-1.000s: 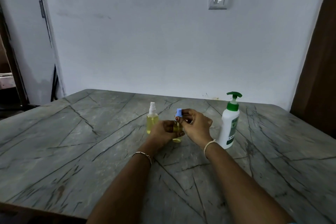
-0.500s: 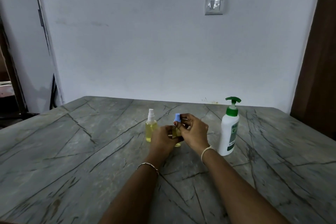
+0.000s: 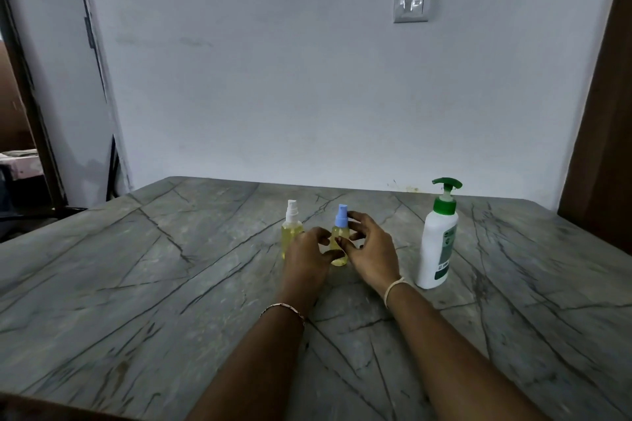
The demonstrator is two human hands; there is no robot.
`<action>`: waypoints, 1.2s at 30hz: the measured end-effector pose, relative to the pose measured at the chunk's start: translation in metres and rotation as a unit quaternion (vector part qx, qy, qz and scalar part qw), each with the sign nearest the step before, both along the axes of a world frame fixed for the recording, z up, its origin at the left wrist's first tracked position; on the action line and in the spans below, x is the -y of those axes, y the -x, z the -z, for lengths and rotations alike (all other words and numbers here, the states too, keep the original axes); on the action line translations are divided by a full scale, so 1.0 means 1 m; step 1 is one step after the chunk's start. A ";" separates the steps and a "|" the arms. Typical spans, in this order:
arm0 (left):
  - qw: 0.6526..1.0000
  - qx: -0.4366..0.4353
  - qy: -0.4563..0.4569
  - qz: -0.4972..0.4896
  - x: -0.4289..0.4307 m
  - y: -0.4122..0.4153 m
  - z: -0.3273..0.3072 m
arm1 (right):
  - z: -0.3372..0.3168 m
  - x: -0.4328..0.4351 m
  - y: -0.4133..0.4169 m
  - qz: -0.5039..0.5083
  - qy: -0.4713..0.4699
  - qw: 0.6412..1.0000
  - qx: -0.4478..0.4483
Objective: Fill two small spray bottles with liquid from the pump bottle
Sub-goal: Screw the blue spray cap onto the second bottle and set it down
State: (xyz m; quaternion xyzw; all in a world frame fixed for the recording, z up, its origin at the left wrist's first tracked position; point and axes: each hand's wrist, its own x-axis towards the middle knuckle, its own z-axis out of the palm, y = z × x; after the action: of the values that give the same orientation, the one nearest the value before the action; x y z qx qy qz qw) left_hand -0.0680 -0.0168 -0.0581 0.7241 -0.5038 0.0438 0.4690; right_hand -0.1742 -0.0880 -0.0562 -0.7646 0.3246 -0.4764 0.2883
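1. The table (image 3: 136, 284) is carrying all three bottles, which are standing upright toward its far side.
2. The pump bottle (image 3: 439, 243) is standing on the right, apart from both hands, with its green pump on top. Nobody is touching it.
3. The left hand (image 3: 307, 258) is curling its fingers round the lower part of the blue-capped spray bottle (image 3: 340, 235), steadying it on the table.
4. The right hand (image 3: 372, 249) is hovering just beside that bottle with its fingers loose and spread wide. Whether its fingertips are touching the cap is unclear.
5. The blue-capped spray bottle is showing yellow liquid high up its body, and its cap is on, so it is looking filled.
6. The white-capped spray bottle (image 3: 291, 236) is standing just left of the hands, also holding yellow liquid with its cap on. Judging from this, both fills are looking finished, and little is remaining beyond letting go.
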 end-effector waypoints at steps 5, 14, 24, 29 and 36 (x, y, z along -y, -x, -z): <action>0.993 0.050 0.089 -0.051 -0.012 -0.005 -0.014 | 0.001 0.001 -0.001 -0.004 0.009 1.000 -0.015; 0.961 -0.066 0.226 -0.148 -0.020 -0.031 -0.023 | 0.004 0.005 -0.003 -0.013 0.000 1.000 -0.024; 0.985 -0.162 0.043 -0.052 -0.008 -0.045 -0.007 | -0.008 -0.008 -0.001 0.053 0.096 0.993 0.052; 0.982 -0.181 0.031 -0.037 -0.008 -0.048 -0.008 | -0.038 -0.024 -0.011 0.005 0.293 0.956 0.018; 0.976 -0.215 0.035 -0.019 -0.013 -0.048 -0.009 | -0.053 -0.035 -0.064 -0.137 0.031 0.983 -0.114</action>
State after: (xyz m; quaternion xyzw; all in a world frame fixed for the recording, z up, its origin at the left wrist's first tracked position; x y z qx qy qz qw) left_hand -0.0195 -0.0041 -0.0490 0.7091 -0.3758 -0.0862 0.5903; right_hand -0.1105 -0.0532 -0.0036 -0.8598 0.2323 -0.3518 0.2883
